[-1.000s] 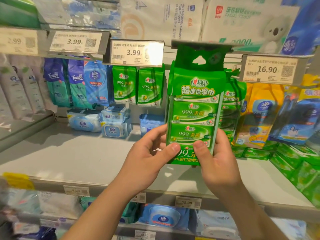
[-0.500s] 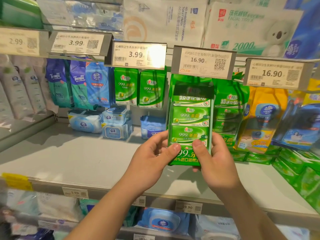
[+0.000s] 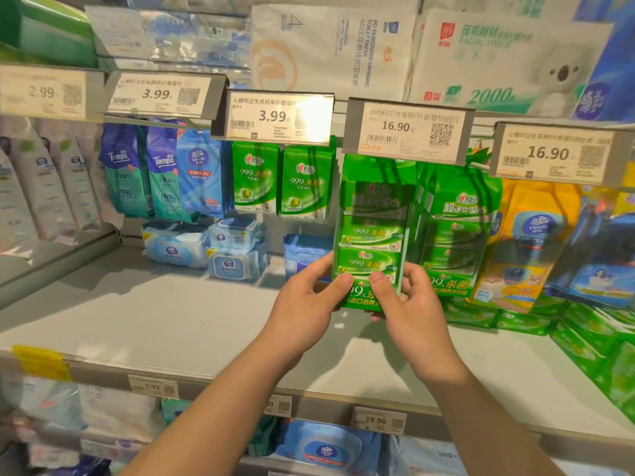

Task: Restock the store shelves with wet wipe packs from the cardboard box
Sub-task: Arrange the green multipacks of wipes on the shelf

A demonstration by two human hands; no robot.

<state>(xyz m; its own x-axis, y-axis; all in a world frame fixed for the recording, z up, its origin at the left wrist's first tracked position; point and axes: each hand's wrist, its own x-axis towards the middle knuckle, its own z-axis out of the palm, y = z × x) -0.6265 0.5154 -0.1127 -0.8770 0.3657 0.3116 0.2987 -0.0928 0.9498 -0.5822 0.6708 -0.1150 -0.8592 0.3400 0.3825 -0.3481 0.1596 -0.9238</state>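
Observation:
A tall green multi-pack of wet wipes (image 3: 372, 231) hangs upright under the 16.90 price tag (image 3: 407, 132), its top hidden behind that tag. My left hand (image 3: 309, 304) grips its lower left corner with the thumb on the front. At the lower right corner my right hand (image 3: 409, 304) pinches it the same way. A matching green multi-pack (image 3: 457, 231) hangs just to the right. The cardboard box is out of view.
Two small green packs (image 3: 281, 182) hang to the left under a 3.99 tag, with blue packs (image 3: 165, 170) beyond. Blue tub packs (image 3: 206, 245) sit on the grey shelf (image 3: 154, 314). Yellow packs (image 3: 525, 235) hang at right; flat green packs (image 3: 584, 334) lie below them.
The green multi-pack moved back and down: its top went from in front of the 16.90 tag to behind and under it. Both hands kept hold of its bottom.

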